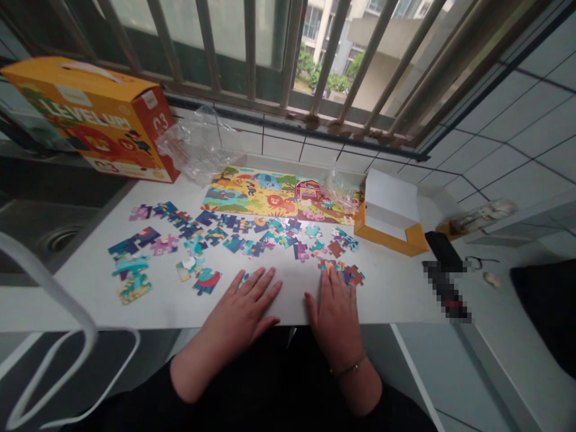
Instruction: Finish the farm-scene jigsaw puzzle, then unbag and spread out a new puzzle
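Note:
My left hand (245,306) lies flat on the white counter (396,288), fingers stretched out, fingertips touching a small puzzle piece (245,277). My right hand (335,309) also lies flat with fingers together, its fingertips over a few joined pieces (353,275). Several loose colourful puzzle pieces (234,234) are scattered ahead of both hands. Two finished picture cards (252,192) lie at the back, near the window.
An orange puzzle box (90,117) stands at the back left beside crumpled clear plastic (198,144). An open orange-and-white box tray (391,219) sits at right. A black object (443,252) lies at the counter's right end. A sink (54,237) is at left. Window bars run behind.

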Motion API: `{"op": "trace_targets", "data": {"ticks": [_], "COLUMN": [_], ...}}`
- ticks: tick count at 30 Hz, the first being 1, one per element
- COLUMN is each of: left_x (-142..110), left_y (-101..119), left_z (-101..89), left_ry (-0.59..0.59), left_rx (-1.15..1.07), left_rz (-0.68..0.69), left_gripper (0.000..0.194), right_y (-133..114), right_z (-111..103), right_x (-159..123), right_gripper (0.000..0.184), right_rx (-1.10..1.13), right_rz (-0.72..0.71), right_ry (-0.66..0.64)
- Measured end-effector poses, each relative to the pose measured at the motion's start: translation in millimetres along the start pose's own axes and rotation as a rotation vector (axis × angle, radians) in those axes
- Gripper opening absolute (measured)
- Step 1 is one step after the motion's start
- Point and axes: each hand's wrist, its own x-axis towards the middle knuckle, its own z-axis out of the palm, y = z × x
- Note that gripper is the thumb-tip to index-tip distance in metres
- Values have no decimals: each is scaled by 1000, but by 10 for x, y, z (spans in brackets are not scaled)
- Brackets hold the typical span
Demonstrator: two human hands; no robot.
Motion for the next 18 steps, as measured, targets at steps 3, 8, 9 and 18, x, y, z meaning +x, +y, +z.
{"op": "trace_targets", "data": {"ticks": [3,8,9,18], "left_x": [-173,-271,-247,143], "left_y": [-181,-262,-231,207], "left_z": [-60,-114,-109,-3], "left_ry": [21,53,60,-53], "left_rx": [45,73,66,-38], "left_rz": [-89,-149,-122,127], "left_gripper": [66,65,64,72], "right_y": [-256,-495,-489,92], "right_z": [21,5,-7,8], "right_x": [-110,-207,-205,2], "right_gripper": [66,71,72,71], "right_rx": [68,204,218,20], "right_rz": [-108,-387,-438,3], "right_ry": [-37,-82,-82,49]}}
